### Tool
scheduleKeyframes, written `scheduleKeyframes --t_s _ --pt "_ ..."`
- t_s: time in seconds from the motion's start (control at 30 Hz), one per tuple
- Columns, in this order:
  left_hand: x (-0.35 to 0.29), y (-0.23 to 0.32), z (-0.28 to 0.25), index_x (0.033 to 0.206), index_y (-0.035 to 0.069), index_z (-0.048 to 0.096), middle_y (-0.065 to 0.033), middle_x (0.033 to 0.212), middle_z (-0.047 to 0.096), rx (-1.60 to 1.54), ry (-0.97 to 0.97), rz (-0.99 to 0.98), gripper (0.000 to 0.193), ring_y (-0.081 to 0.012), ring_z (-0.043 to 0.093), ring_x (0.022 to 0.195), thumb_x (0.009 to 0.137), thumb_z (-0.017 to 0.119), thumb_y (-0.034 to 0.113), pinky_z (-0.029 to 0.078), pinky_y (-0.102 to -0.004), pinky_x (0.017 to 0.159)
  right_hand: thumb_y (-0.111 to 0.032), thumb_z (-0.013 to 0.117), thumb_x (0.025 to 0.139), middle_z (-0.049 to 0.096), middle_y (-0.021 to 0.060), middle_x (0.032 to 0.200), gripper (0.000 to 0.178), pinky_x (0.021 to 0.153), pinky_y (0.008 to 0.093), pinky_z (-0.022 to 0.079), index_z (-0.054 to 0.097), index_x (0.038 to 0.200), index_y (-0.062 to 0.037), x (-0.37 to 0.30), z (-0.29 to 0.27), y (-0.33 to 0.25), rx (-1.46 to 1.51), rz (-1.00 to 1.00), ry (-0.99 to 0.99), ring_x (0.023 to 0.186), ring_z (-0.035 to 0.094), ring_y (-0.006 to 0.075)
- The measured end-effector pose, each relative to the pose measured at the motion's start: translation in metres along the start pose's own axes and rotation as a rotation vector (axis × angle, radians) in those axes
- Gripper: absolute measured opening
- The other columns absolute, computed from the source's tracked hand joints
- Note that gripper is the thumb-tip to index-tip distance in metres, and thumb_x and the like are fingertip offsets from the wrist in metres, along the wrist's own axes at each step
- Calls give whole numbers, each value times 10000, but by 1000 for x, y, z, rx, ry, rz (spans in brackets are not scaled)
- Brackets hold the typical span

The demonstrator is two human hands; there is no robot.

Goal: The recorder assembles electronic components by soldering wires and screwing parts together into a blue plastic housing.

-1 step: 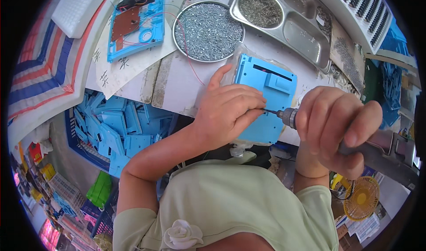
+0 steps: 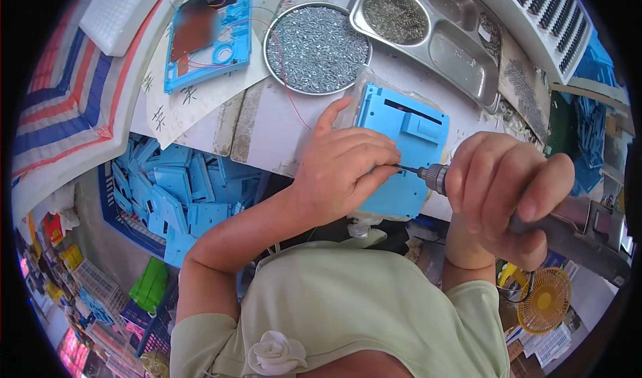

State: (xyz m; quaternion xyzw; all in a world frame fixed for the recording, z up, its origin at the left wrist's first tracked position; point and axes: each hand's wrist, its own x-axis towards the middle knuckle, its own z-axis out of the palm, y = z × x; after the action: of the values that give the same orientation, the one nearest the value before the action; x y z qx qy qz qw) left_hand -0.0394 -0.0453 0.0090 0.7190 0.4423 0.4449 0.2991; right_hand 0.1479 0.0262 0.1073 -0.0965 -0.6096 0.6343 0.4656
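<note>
A light blue plastic panel (image 2: 391,194), with a long dark slot and a raised block, lies on a clear plastic bag at the table's front edge. My left hand (image 2: 351,164) rests over its left side, thumb and forefinger pinched together at the tip of a thin driver bit. Whatever sits between those fingertips is hidden. My right hand (image 2: 505,187) is wrapped around a power screwdriver (image 2: 436,177) held nearly flat from the right, its bit pointing left at the panel.
Behind the panel stand a round dish of screws (image 2: 317,49) and a steel compartment tray (image 2: 461,63) with small parts. At far left lies an opened blue case (image 2: 231,55) with wires. A blue crate (image 2: 157,244) of blue panels sits below left. A yellow fan (image 2: 545,301) is lower right.
</note>
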Motion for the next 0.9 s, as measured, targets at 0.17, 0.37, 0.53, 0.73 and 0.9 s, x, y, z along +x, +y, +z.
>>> scheduleKeyframes --t_s 0.17,0.37,0.53,0.73,0.9 --pt "18 -1 -27 979 138 732 -16 1078 737 188 -149 15 180 -215 685 1067 816 802 167 279 -532 1176 -323 637 988 548 -82 631 211 530 273 461 550 1098 -165 13 -2 9 -21 -14 -35 505 501 73" --pt "47 -73 -60 929 149 747 8 1004 642 899 93 -65 159 -243 560 1045 797 793 226 333 -588 1044 -224 477 1014 472 -28 654 197 637 328 421 539 1155 -102 42 -20 56 -10 -101 -14 578 460 114" --pt "50 -77 -56 851 125 735 6 987 654 828 150 -33 99 -229 574 1070 855 758 221 286 -577 1064 -209 510 1009 455 -6 642 185 632 339 422 519 1126 -66 42 -21 70 -32 -57 24 573 451 129" --pt "54 -75 -56 782 131 684 -3 902 647 787 136 17 163 -223 584 930 863 748 258 344 -507 965 -176 573 1001 460 5 620 133 588 332 412 485 992 -76 44 -11 76 -158 19 68 563 447 126" --pt "44 -52 -57 823 151 680 9 855 644 612 57 63 140 -219 588 853 838 761 265 352 -484 927 -35 698 900 561 40 678 168 531 268 434 539 954 -22 36 -16 89 -404 -46 137 544 495 85"
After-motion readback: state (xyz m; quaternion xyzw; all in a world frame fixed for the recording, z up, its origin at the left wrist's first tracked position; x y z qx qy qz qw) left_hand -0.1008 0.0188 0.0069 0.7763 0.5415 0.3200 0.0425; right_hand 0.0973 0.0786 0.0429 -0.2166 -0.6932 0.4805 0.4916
